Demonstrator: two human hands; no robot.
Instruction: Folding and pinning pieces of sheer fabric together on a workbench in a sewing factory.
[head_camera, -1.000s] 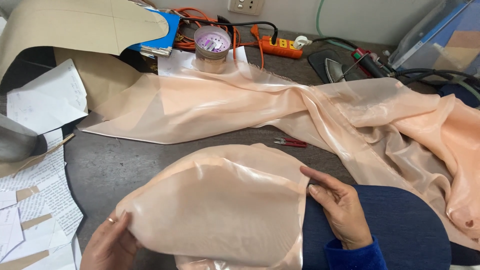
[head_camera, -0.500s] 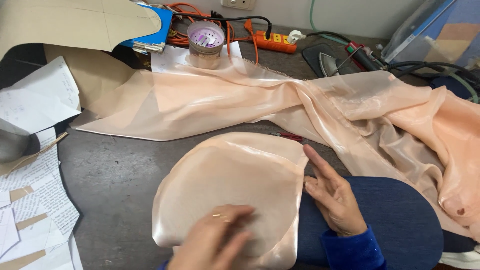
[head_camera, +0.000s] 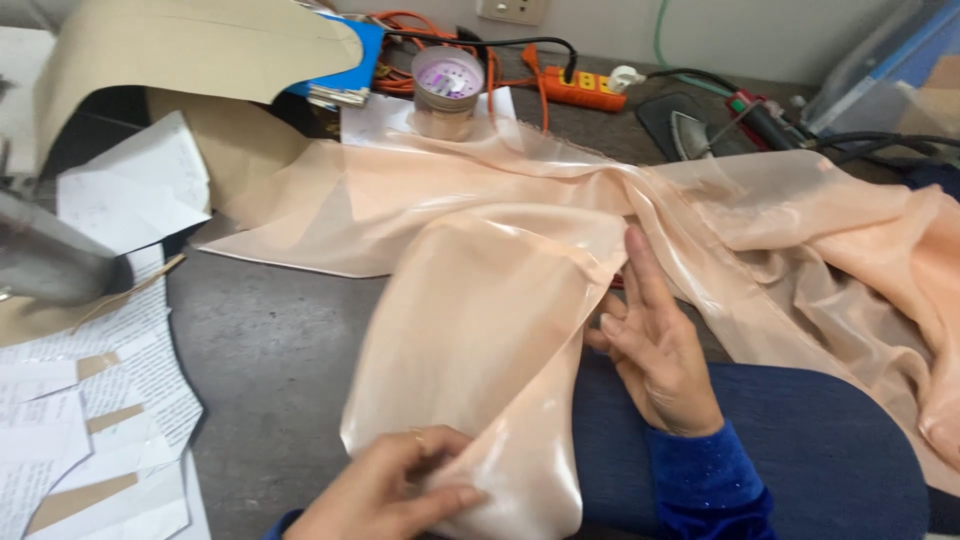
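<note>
Left hand (head_camera: 400, 490): seen at 6 o'clock in the view, its fingers and thumb closed in a pinch on the lower edge of the cut fabric piece (head_camera: 480, 330).
Right hand (head_camera: 655, 345): laid open and flat at 4 o'clock, fingers spread and pointing toward 12 o'clock, nothing gripped; its fingertips rest against the right edge of the cut fabric piece.
Cut fabric piece: a rounded peach, glossy panel, found at the centre of the view, lifted and curled along its left side, its top overlapping the long fabric length (head_camera: 780, 240).
Long fabric length: the same peach sheer cloth, spread from 10 o'clock to 3 o'clock across the dark table (head_camera: 270, 340).
Blue pad (head_camera: 800, 450): set under the right hand at 5 o'clock.
Tape roll (head_camera: 446, 90): stood at 12 o'clock beside an orange power strip (head_camera: 580, 88).
Paper pattern pieces (head_camera: 90, 400): scattered at 8 o'clock.
Cardboard sheet (head_camera: 190, 50): propped at 11 o'clock.
</note>
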